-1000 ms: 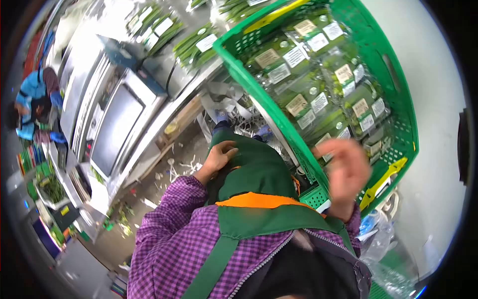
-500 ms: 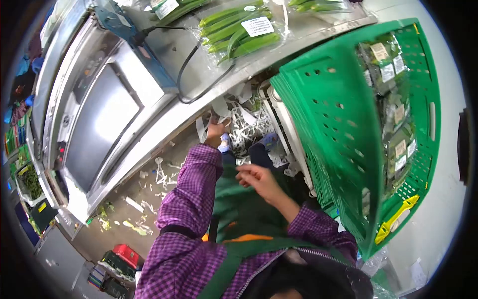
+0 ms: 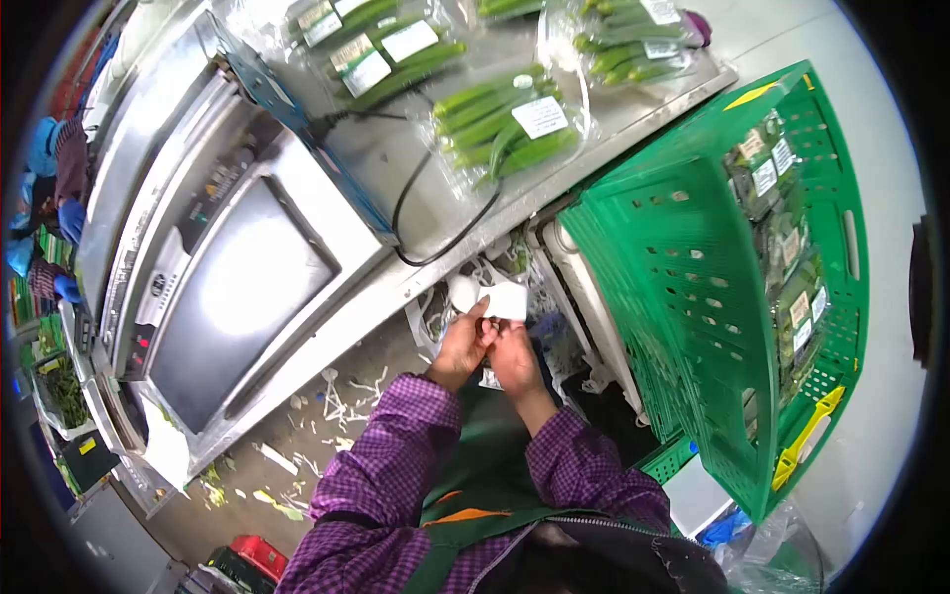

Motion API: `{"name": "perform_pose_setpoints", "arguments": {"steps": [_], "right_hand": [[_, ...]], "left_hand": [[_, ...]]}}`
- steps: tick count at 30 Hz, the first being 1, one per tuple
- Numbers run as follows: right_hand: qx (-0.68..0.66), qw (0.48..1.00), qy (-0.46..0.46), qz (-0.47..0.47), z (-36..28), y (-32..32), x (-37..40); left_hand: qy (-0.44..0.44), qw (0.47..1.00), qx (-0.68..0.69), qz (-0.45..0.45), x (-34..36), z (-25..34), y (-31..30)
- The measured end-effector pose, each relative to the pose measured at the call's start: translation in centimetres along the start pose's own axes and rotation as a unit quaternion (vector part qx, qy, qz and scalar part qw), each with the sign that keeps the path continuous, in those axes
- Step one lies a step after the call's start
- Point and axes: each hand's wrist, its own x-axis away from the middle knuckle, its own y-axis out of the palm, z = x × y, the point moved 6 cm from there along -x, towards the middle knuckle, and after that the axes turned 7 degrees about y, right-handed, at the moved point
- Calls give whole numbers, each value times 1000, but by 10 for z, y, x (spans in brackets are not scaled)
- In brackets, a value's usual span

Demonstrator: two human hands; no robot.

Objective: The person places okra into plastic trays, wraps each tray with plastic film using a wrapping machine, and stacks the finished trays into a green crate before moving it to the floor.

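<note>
In front of the green apron (image 3: pixel 475 445), my two hands meet at a small white paper label (image 3: pixel 507 300). My left hand (image 3: pixel 461 348) is closed, its thumb and fingers pinching the label's left lower edge. Close beside it, my right hand (image 3: pixel 515 358) is closed too, with its fingertips on the label's lower edge. A second, rounder white scrap (image 3: pixel 462 293) shows just left of the label; whether it is held cannot be made out. Above the hands, a bagged pack of green okra-like pods (image 3: pixel 500 124) with a printed label lies on the metal table (image 3: pixel 584 148).
Left stands a metal weighing or wrapping machine (image 3: pixel 247 267) with a black cable (image 3: pixel 401 213) beside it. Green crates (image 3: pixel 683 267) rise at right, the top one holding labelled packs (image 3: pixel 782 238). White scraps (image 3: pixel 332 406) litter the floor. Another person's blue gloves (image 3: pixel 69 218) show far left.
My left hand has come up from the white scraps below the table edge, and my right hand has joined it at the white label. The view has shifted, showing more packs on the table.
</note>
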Motion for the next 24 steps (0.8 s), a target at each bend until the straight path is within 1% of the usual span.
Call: {"name": "perform_pose_setpoints", "arguments": {"steps": [1,2,3,5,6,7,8,9,10,11,13,14,16,17,19,20,21,22,23,24], "right_hand": [[2,999,-44,14,-25,34,6],[39,998,-51,6,-37,53,10],[40,998,-57,0,-40,66,14],[149,982,-95,60,-45,80,25],[165,978,-84,97,-37,73,24],[177,972,-98,123,-37,78,24],[90,988,-65,105,-32,70,16],[-1,995,-28,92,-26,58,13],[-78,995,-1,57,-26,57,11],[-153,982,-11,107,-26,47,11],[-200,970,-19,138,-27,31,8],[-204,969,-16,137,-23,19,7],[-270,947,-1,173,-21,1,-6],[-275,947,3,167,-18,-1,-11],[-329,938,-26,103,-19,2,-30],[-328,934,-52,130,-23,-6,-31],[-384,914,-63,114,-31,-11,-30],[-349,923,-89,135,-45,-8,-17],[-312,931,-116,153,-63,-3,-4],[-260,943,-143,150,-80,-4,9]], "left_hand": [[19,1000,-13,20,11,7,8],[36,998,-48,20,19,14,18],[28,997,-68,39,29,16,25],[25,993,-115,29,43,21,38],[37,993,-112,23,49,23,45],[43,993,-113,17,54,26,48],[51,991,-124,22,54,29,47],[51,989,-137,31,53,29,44],[52,990,-128,40,48,30,36],[49,990,-124,50,47,31,31],[54,983,-150,90,52,33,23],[56,982,-152,94,59,34,21],[47,974,-191,116,67,39,20],[55,971,-190,136,71,41,16],[63,969,-184,154,79,48,8],[67,967,-181,164,82,54,1],[71,966,-176,175,89,63,-8],[82,961,-190,183,82,68,-35],[68,964,-184,180,88,74,-48],[64,959,-210,178,88,82,-63]]}}
